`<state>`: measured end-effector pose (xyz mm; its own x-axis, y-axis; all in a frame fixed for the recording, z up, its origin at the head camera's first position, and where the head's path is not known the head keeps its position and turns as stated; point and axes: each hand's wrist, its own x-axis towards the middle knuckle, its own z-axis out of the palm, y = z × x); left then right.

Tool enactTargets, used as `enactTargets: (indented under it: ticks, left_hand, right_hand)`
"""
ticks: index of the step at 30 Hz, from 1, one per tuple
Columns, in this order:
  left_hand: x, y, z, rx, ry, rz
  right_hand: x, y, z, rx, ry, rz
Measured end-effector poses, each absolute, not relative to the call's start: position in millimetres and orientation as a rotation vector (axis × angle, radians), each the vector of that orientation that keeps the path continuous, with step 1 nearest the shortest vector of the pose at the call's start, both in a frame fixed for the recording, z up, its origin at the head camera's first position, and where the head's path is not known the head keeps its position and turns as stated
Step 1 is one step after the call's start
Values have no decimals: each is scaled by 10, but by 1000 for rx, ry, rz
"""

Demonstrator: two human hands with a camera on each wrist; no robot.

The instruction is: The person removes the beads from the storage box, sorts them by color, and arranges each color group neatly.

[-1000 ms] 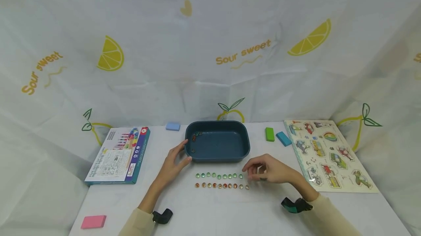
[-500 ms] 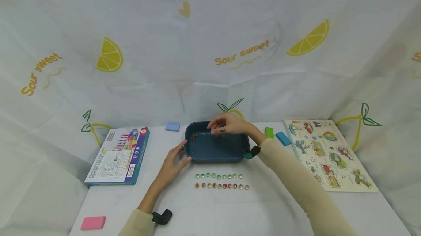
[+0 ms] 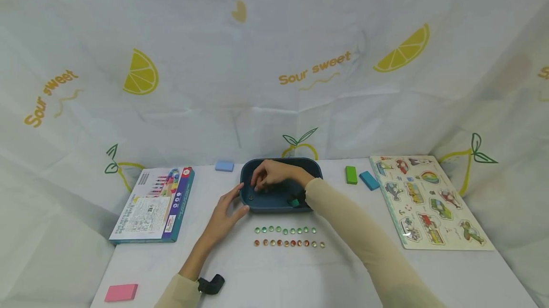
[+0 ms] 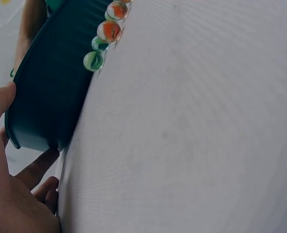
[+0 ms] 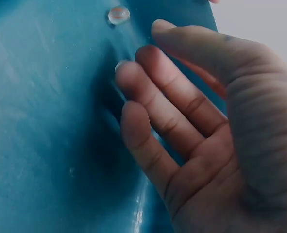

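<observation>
A dark blue rectangular tray (image 3: 283, 210) stands on the white table. My left hand (image 3: 225, 210) rests against its left end, with extended fingers touching the wall and rim in the left wrist view. My right hand (image 3: 272, 174) is down inside the tray, fingers loosely bent. In the right wrist view its thumb stands apart from the fingers, and no held thing shows. A clear marble with an orange swirl (image 5: 119, 15) lies beyond the fingertips. Another marble (image 5: 118, 66) is mostly hidden behind a finger. One small marble (image 3: 250, 198) shows at the tray's left.
In front of the tray lie a row of green marbles (image 3: 279, 229) and a row of orange ones (image 3: 286, 243). A boxed set (image 3: 152, 205) is at left, a picture puzzle board (image 3: 431, 203) at right. Green (image 3: 351, 175), blue (image 3: 369, 180), light blue (image 3: 224, 166) and pink (image 3: 121, 292) blocks lie around.
My right hand has moved from beside the right end of the marble rows, over the tray, and down into its left part. The left hand stays at the tray's end.
</observation>
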<state>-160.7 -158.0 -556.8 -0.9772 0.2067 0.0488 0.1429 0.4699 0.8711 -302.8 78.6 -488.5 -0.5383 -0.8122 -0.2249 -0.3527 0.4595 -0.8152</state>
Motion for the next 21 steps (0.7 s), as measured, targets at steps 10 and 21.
enactTargets:
  ticks: [10, 21]
  left_hand:
    - [-1594, -1586, -5562, 292, 2596, 1574]
    - [-1584, -1594, -5536, 270, 2581, 1579]
  right_hand:
    - [-3032, 668, -4938, -972, 2093, -853]
    - [-3009, 521, -4932, -962, 2064, -777]
